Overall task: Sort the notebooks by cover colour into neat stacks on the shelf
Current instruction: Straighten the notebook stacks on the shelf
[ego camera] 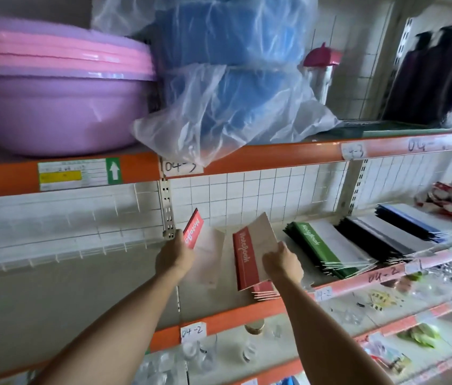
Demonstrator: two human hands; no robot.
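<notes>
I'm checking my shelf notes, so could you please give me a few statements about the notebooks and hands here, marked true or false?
1. The left hand holds a red notebook. True.
2. The right hand rests on the green stack. False: it holds the top notebook of the red stack.
3. The green stack lies right of the red stack. True.
4. The purple basin sits on the notebooks' shelf. False: one shelf higher.

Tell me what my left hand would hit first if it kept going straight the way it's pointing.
Probably the slotted metal upright at the back of the shelf, or the white wire grid beside it. The left hand, holding a red notebook, points up and away; depth is hard to judge.
</notes>
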